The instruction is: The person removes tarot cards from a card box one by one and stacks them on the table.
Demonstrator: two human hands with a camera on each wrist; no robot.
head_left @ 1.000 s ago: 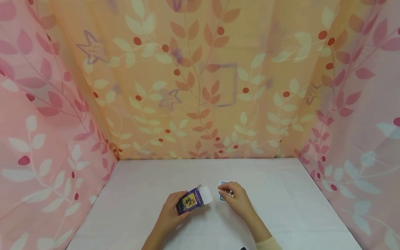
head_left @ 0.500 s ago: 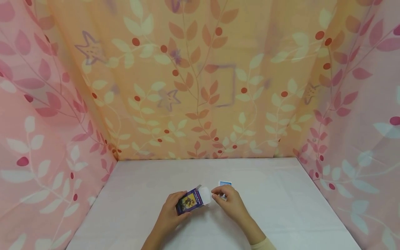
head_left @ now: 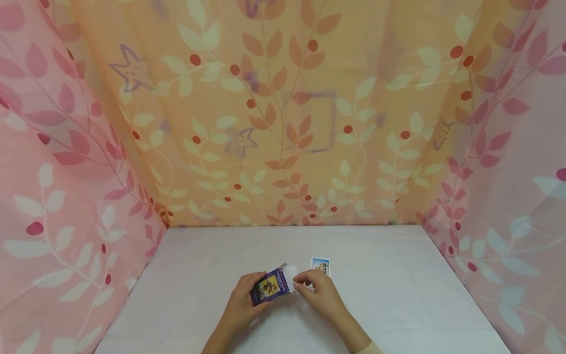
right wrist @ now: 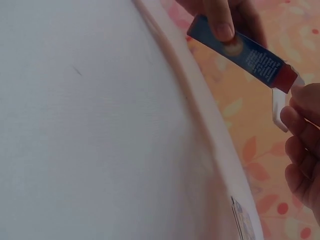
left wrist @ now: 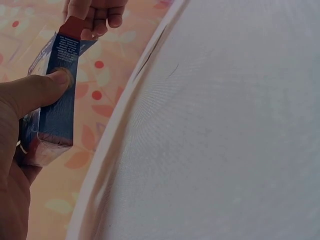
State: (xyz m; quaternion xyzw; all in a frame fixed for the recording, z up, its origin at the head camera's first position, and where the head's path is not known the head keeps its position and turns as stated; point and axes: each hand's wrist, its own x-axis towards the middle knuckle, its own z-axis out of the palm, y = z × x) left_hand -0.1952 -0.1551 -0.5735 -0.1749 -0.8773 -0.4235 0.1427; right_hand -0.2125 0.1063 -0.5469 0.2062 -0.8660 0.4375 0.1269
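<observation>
My left hand [head_left: 242, 301] grips a small dark blue card box [head_left: 270, 286] with a yellow picture on its front, tilted above the table. The box's end towards the right is open, with a white flap [head_left: 289, 272] standing out. My right hand [head_left: 322, 295] has its thumb and forefinger pinched at this flap. In the right wrist view the red side tab [right wrist: 285, 78] of the box lies right by these fingertips. Just behind the right hand, a stack of picture cards [head_left: 321, 264] lies on the table, its near part hidden by the hand.
A white cloth covers the table [head_left: 212, 255]. Patterned curtains hang close around it: orange at the back [head_left: 283, 162], pink at the left [head_left: 79, 196] and right [head_left: 499, 196].
My right hand has moved left from above the cards to the box's open end, leaving more of the top card in sight. The left hand and box have stayed nearly still.
</observation>
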